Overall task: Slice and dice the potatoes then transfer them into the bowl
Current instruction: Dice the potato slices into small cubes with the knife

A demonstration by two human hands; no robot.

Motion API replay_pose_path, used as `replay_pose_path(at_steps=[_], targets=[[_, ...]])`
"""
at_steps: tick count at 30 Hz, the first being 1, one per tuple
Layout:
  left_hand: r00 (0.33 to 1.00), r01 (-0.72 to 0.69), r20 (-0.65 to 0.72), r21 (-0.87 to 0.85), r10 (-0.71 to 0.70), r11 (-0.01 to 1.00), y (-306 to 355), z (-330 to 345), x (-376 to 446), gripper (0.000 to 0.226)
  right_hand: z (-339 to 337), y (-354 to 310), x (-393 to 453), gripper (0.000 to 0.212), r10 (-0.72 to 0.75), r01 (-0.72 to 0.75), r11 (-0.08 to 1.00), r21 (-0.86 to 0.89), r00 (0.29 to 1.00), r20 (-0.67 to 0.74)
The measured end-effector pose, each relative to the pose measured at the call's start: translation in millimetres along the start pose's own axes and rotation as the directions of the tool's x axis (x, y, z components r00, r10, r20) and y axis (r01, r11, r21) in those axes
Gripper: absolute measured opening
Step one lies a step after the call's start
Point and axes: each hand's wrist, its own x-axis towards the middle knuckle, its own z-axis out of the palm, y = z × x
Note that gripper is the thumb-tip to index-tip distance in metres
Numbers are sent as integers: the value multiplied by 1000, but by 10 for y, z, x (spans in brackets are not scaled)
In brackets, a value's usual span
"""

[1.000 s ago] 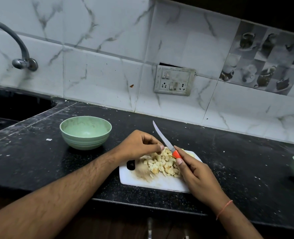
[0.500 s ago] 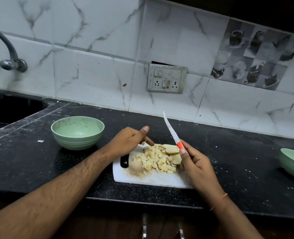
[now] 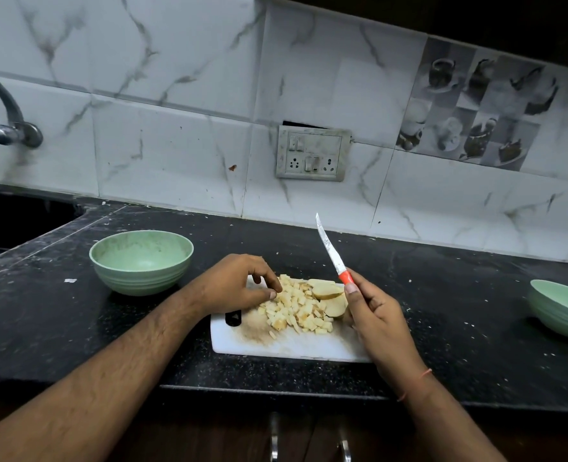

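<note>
A pile of diced potato [image 3: 297,308] lies on a white cutting board [image 3: 289,345] at the counter's front edge. Two uncut potato pieces [image 3: 327,291] sit at the pile's right side. My left hand [image 3: 239,283] hovers at the pile's left edge, fingers curled down with the tips touching the cubes. My right hand [image 3: 374,311] grips the orange handle of a knife [image 3: 331,250], blade pointing up and away from the board. An empty green bowl [image 3: 141,256] stands left of the board.
A second green bowl [image 3: 561,308] sits at the right edge of the black counter [image 3: 59,321]. A sink [image 3: 16,221] and tap [image 3: 7,121] are at the far left. A socket panel [image 3: 312,153] is on the tiled wall behind.
My right hand has lifted the knife off the board and tilted the blade upright. My left hand has moved from over the pile to its left edge, fingers down on the cubes.
</note>
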Motion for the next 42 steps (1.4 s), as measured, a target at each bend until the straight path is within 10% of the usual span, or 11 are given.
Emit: replay_pose_path(at_steps=[42], targets=[[989, 119, -34, -423, -147, 898, 53, 53, 2, 33, 5, -80, -17, 31, 33, -33, 999, 33, 999, -5]])
